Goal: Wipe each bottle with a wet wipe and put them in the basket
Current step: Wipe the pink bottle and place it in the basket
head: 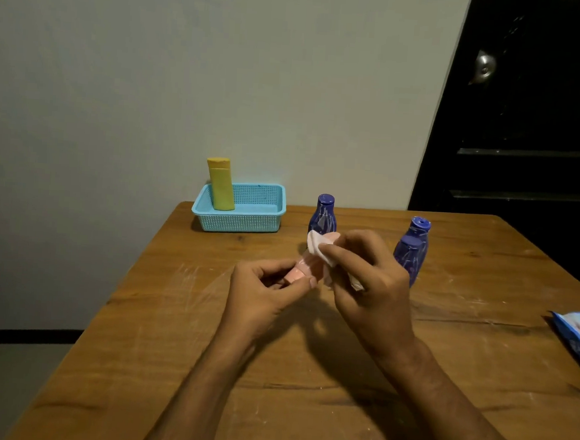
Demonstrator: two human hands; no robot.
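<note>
Left hand (270, 287) pinches pink bottle (300, 272) above worktop (205, 334); right hand (363, 276) presses wet wipe (317, 244) on it. Yellow bottle (220, 184) upright in blue basket (240, 221). Blue bottles' print and wipes pack (579, 334) lettering unreadable.

wooden table (172, 314) | dark door (528, 133) | knob (484, 66), possibly metal

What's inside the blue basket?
One yellow bottle stands upright at the left end of the blue basket. The front wall hides part of the floor, so something small and low could be missed.
</note>
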